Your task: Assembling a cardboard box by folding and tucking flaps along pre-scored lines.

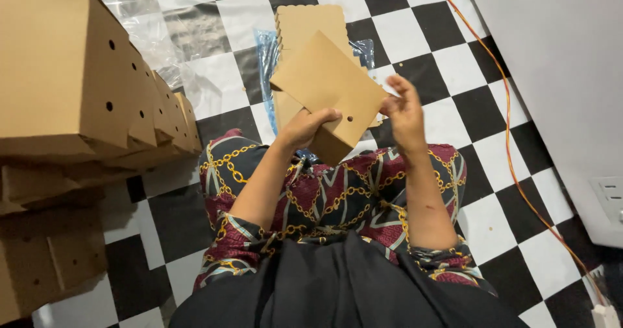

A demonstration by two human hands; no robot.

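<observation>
**A:** While the person sat on the checkered floor [415, 23], how far along was the folding work?

**B:** Partway, I'd judge. A row of folded brown boxes [97, 81] with punched holes already stood at the left, leaning one against the next. More cardboard lay stacked lower left [45, 263], a bit shadowed. A stack of flat blanks [310, 23] with scalloped edges still sat ahead on a blue plastic bag [266, 55], so plenty looked left to do.

**A:** And the piece in hand?

**B:** A cardboard piece [328, 85] was held up over the lap, tilted, one flap apparently bent under at the bottom, one small hole showing. Not a finished box yet.

**A:** Hands?

**B:** Left hand [305, 127] was curled closed around the lower left edge of the piece. Right hand [405, 110] was half open at the right edge, fingers loosely spread, fingertips touching or just beside the edge; firm grip couldn't be told.

**A:** Anything inside the boxes?

**B:** Couldn't tell, all shut or facing away. Clear plastic sheet [149, 16] lay behind them. An orange cable [509, 146] ran along the white wall [558, 75] on the right.
</observation>
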